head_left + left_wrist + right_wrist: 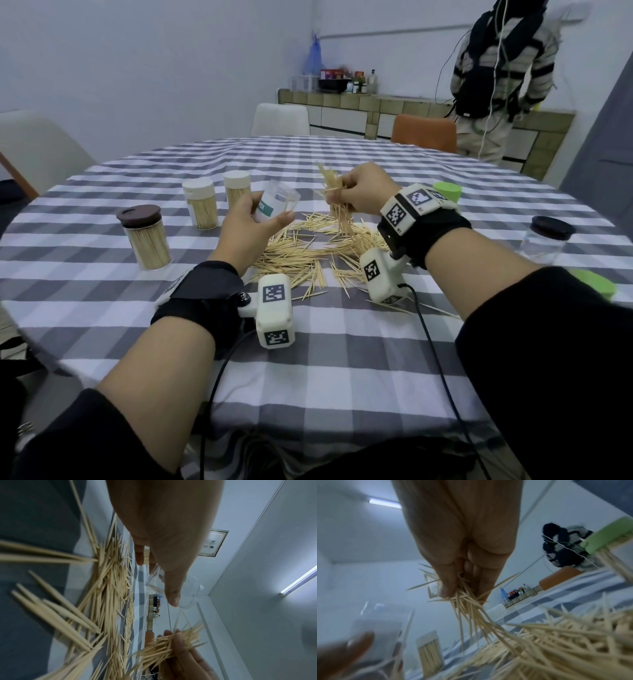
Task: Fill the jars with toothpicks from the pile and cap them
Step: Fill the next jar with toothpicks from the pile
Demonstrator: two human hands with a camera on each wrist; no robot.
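Observation:
My left hand (255, 219) grips an empty clear jar (279, 202) with a teal label, tilted with its mouth toward the right, above the left side of the toothpick pile (308, 250). In the left wrist view the jar (173, 584) shows past my thumb. My right hand (356, 195) pinches a bunch of toothpicks (337, 202) just right of the jar's mouth, lifted off the pile, with several ends trailing down onto it. In the right wrist view the bunch (467, 605) fans out below my fingers (447, 586).
Filled capped jars stand at the left: one with a brown lid (145, 236), two with white lids (201, 204) (237, 186). An empty brown-lidded jar (548, 240) and green lids (447, 192) (594, 284) lie at the right. A person (496, 75) stands beyond the table.

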